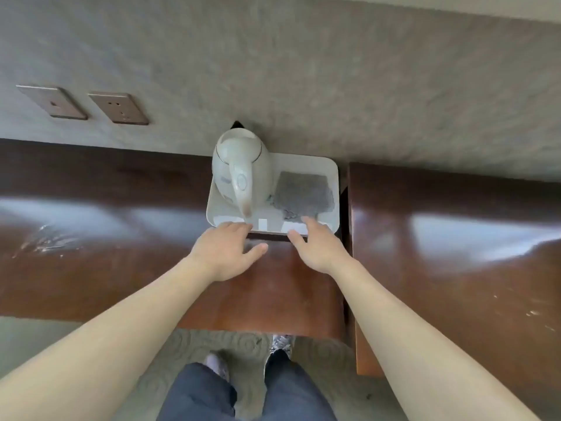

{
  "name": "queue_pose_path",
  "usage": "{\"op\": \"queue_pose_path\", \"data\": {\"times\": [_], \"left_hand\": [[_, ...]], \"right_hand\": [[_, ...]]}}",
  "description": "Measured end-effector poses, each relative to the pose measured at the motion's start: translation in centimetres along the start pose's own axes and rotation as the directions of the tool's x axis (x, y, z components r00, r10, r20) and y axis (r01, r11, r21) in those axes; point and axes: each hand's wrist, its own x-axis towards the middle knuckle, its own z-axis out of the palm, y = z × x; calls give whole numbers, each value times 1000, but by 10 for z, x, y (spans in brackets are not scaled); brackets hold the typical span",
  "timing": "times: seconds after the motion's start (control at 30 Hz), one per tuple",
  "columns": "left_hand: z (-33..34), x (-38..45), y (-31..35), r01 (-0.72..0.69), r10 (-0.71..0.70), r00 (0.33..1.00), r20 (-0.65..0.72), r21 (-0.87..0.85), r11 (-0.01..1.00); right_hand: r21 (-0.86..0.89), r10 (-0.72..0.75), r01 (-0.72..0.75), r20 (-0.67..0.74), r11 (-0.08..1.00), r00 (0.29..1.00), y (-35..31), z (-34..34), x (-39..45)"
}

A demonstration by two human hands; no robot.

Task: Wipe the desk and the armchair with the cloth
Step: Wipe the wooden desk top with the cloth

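A dark brown wooden desk (91, 238) runs along the wall. On it stands a white tray (331, 177) holding a white electric kettle (239, 168) on the left and a grey cloth or mat (303, 192) on the right. My left hand (226, 250) rests at the tray's near left edge, fingers spread. My right hand (315, 244) is at the near right edge, with its fingertips on the tray rim next to the grey cloth. Neither hand holds anything. No armchair is in view.
A second brown surface (455, 253) adjoins the desk on the right, across a narrow dark gap. Two brown wall sockets (118, 107) sit on the grey wall at the left. Pale smears mark the desk's left part (45, 241). My legs and shoes stand on patterned carpet below.
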Motion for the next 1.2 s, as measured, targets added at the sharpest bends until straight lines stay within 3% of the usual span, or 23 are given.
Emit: {"op": "queue_pose_path", "data": {"times": [0.13,0.37,0.6,0.9,1.2], "left_hand": [[17,26,-12,109,-105,993,-61,67,992],[52,75,-45,149,-143,986,-91,56,987],[74,95,-48,176,-180,976,-120,-48,983],[89,107,-40,230,-244,934,-260,-83,970],[92,107,-41,245,-241,923,-302,-22,969]], "right_hand": [[-22,17,-17,0,1000,1000,8,5,38],[-86,36,-42,-71,995,997,22,16,107],[-329,34,-80,-143,941,989,14,31,150],[-293,93,-157,-221,943,971,9,54,172],[-292,3,-87,-278,953,961,16,54,172]]}}
